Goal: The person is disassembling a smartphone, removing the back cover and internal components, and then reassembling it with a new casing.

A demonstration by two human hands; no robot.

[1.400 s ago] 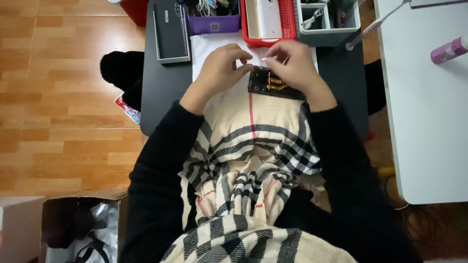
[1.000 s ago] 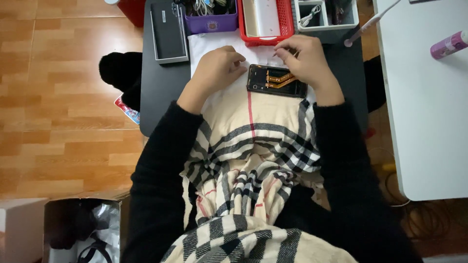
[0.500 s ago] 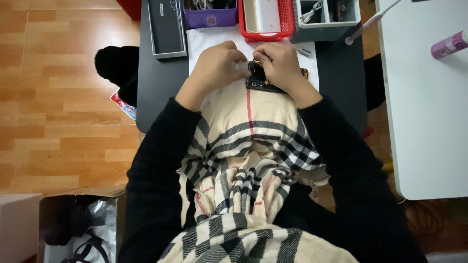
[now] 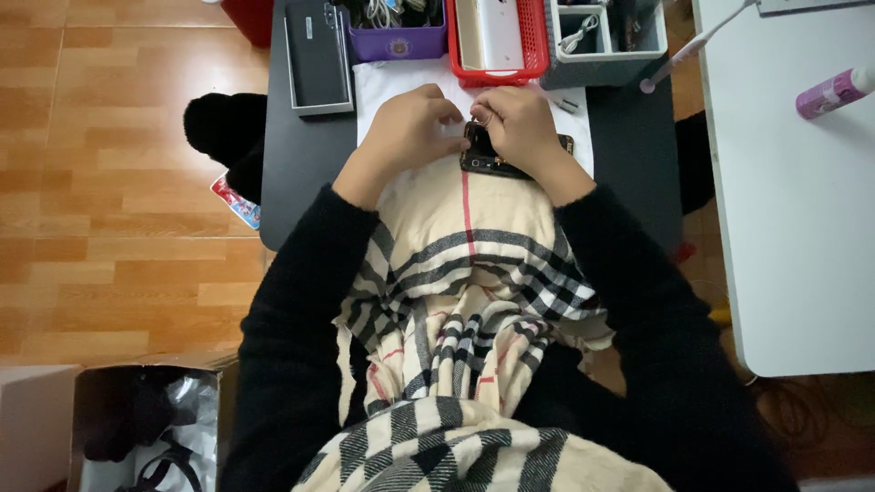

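- While both hands met over the dark table (image 4: 292,173), the left hand (image 4: 406,132) curled in, fingertips pinched together at the top edge of the phone (image 4: 497,162); what they pinched was too small to tell
- The right hand (image 4: 524,123) lay cupped over the phone, fingers bent down onto it, thumb tucked near the left fingertips
- The phone, opened up and showing dark innards, sat on a white mat (image 4: 392,82) at the table's near edge, mostly hidden under the right hand
- The two hands touched, or nearly so, right above the phone's left end
- Behind the hands ran a row of containers: a grey flat box (image 4: 317,55) on the left, then a purple tub (image 4: 401,41) of cables, a red basket (image 4: 533,50) with a pale slab in it, and a grey organiser (image 4: 602,64) on the right
- A small metal piece (image 4: 567,105) lay on the mat just beside the right hand
- A checked scarf (image 4: 465,301) hung down from the person's chest, its top edge meeting the phone
- Black sleeves (image 4: 301,301) covered both arms to the wrists
- To the right stood a white table (image 4: 784,200) with a pink tube (image 4: 834,91) on it, well apart from the hands
- Wooden floor (image 4: 118,182) showed on the left, and an open box (image 4: 137,428) holding dark things sat at lower left
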